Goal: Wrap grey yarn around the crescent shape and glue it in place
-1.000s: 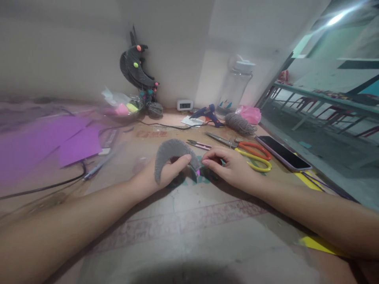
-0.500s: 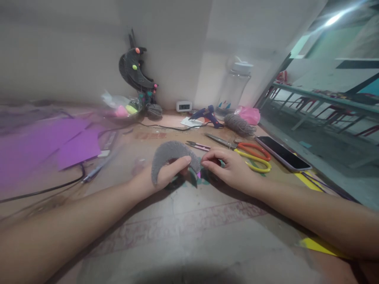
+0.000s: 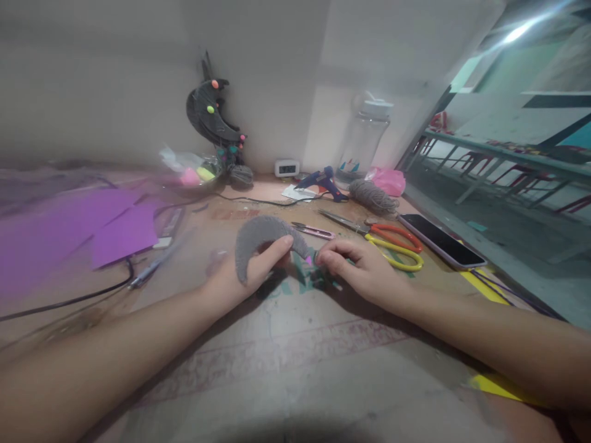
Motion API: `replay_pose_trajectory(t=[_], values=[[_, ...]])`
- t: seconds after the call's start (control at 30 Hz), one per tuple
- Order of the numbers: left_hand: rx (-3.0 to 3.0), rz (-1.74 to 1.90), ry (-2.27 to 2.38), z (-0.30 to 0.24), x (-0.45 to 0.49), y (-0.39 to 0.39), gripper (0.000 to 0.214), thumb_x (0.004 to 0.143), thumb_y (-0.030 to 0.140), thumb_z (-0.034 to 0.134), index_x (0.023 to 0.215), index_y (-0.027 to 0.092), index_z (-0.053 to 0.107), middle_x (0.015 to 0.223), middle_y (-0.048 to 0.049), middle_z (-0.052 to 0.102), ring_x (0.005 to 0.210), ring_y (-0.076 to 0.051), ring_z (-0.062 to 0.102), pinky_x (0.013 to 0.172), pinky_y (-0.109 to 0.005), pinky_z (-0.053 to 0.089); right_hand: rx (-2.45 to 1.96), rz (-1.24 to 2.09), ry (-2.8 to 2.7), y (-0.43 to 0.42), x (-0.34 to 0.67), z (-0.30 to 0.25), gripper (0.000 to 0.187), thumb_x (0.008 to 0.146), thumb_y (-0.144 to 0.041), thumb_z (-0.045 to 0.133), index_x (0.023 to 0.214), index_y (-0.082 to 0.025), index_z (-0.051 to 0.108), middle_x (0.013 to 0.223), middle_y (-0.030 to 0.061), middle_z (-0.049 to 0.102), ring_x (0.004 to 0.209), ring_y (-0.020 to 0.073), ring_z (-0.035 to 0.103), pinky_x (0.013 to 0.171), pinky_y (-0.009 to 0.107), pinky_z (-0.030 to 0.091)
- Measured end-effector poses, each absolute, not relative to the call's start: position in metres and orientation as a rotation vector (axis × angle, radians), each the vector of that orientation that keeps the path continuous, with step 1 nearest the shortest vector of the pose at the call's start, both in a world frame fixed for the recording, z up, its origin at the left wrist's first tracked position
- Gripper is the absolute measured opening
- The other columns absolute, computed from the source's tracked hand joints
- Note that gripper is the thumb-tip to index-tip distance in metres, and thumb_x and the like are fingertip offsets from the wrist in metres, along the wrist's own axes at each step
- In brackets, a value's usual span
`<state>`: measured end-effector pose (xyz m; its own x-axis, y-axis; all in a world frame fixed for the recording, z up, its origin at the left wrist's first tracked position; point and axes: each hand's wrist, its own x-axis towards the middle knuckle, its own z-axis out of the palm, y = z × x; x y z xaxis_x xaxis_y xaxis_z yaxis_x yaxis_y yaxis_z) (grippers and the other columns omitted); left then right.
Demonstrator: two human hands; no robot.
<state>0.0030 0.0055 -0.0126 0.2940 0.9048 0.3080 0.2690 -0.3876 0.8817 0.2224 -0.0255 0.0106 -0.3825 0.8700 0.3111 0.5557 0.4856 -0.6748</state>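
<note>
A grey crescent moon (image 3: 252,237), its surface wrapped in what looks like yarn, is gripped in my left hand (image 3: 268,261) with the thumb across its inner curve. Its right tip shows a small bare pink-purple end (image 3: 308,260). Just right of that tip, my right hand (image 3: 353,264) is closed in a pinch; what its fingertips hold is too small to make out. Beyond the hands lie thread snips (image 3: 314,231) and scissors (image 3: 369,232) with orange and yellow handles.
Along the wall are a dark crescent with coloured balls (image 3: 203,114), a small clock (image 3: 287,168), a glue gun (image 3: 323,181), a clear bottle (image 3: 364,138) and a grey yarn skein (image 3: 373,195). A phone (image 3: 441,240) lies right; purple sheets (image 3: 124,231) and a pen (image 3: 152,269) lie left.
My right hand has moved slightly right and down, away from the crescent's tip. The crescent has shifted a little up and left, and more of its pink end and the snips shows.
</note>
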Motion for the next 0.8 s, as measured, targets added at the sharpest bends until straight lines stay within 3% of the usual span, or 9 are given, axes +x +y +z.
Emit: replay_pose_trajectory(t=[0.13, 0.23, 0.37, 0.6, 0.8], values=[[1.910, 1.071, 1.083, -0.008, 0.004, 0.000, 0.035, 0.090, 0.045, 0.051, 0.066, 0.021, 0.058, 0.067, 0.0011, 0.059, 0.066, -0.016, 0.054, 0.065, -0.027, 0.041, -1.186, 0.755, -2.085, -0.027, 0.218, 0.010, 0.026, 0.093, -0.037, 0.053, 0.077, -0.018, 0.062, 0.068, -0.0011, 0.060, 0.063, 0.0114, 0.055, 0.059, 0.023, 0.041], [1.934, 1.060, 1.095, -0.007, 0.004, -0.002, 0.036, 0.091, 0.045, 0.049, 0.066, 0.021, 0.058, 0.068, 0.0012, 0.060, 0.067, -0.016, 0.054, 0.067, -0.027, 0.041, -1.130, 0.710, -1.943, -0.027, 0.220, 0.006, 0.015, 0.091, -0.033, 0.056, 0.084, -0.020, 0.054, 0.073, -0.0022, 0.056, 0.064, 0.0108, 0.052, 0.058, 0.022, 0.041], [1.960, 1.044, 1.102, -0.008, 0.004, -0.001, 0.034, 0.092, 0.044, 0.049, 0.070, 0.020, 0.060, 0.072, 0.0014, 0.062, 0.071, -0.016, 0.056, 0.071, -0.027, 0.042, -0.960, 0.587, -1.761, -0.029, 0.225, 0.005, 0.017, 0.091, -0.031, 0.057, 0.082, -0.022, 0.047, 0.072, -0.0041, 0.049, 0.059, 0.0095, 0.046, 0.053, 0.021, 0.038], [1.911, 1.111, 1.162, -0.008, 0.003, -0.002, 0.032, 0.089, 0.045, 0.054, 0.069, 0.021, 0.061, 0.074, 0.0006, 0.064, 0.072, -0.017, 0.055, 0.070, -0.028, 0.041, -1.145, 0.653, -2.152, -0.028, 0.218, 0.010, 0.025, 0.092, -0.034, 0.054, 0.077, -0.017, 0.065, 0.070, 0.0001, 0.063, 0.062, 0.0114, 0.055, 0.058, 0.023, 0.040], [1.897, 1.042, 1.097, -0.004, 0.005, -0.006, 0.035, 0.090, 0.046, 0.052, 0.067, 0.021, 0.060, 0.067, 0.0013, 0.060, 0.066, -0.016, 0.055, 0.066, -0.027, 0.042, -1.199, 0.819, -2.106, -0.027, 0.214, 0.009, 0.021, 0.090, -0.030, 0.056, 0.075, -0.017, 0.066, 0.067, -0.0011, 0.064, 0.061, 0.0100, 0.056, 0.058, 0.021, 0.043]])
